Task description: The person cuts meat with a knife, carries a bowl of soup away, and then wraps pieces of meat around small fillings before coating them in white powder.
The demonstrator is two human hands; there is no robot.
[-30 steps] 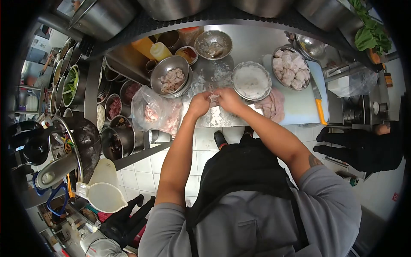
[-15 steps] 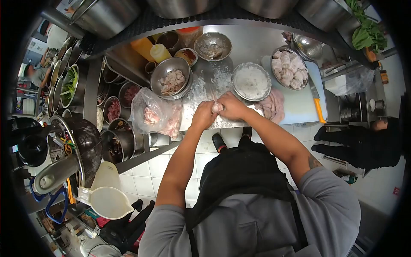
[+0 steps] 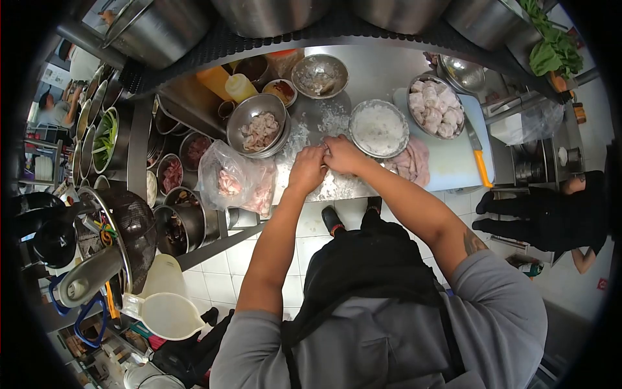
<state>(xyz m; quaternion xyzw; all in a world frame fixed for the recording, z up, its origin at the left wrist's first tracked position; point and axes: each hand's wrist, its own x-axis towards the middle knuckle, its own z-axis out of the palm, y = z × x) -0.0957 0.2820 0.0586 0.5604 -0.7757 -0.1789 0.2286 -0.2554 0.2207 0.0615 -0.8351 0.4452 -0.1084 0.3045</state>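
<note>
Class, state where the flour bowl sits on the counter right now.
Head view: the flour bowl sits on the counter just beyond the right hand, left of the bowl of coated pieces.

Head camera looks steeply down, near counter [image 3: 382, 65]

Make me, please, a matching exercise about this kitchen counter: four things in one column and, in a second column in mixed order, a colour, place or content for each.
Things:
1. knife
2. plastic bag
3. squeeze bottle
4. bowl of white powder

Descriptions:
A. yellow
B. holds raw pink meat
C. orange handle, lying on the white cutting board
D. next to the right hand

Pairs: 1-C, 2-B, 3-A, 4-D
</note>
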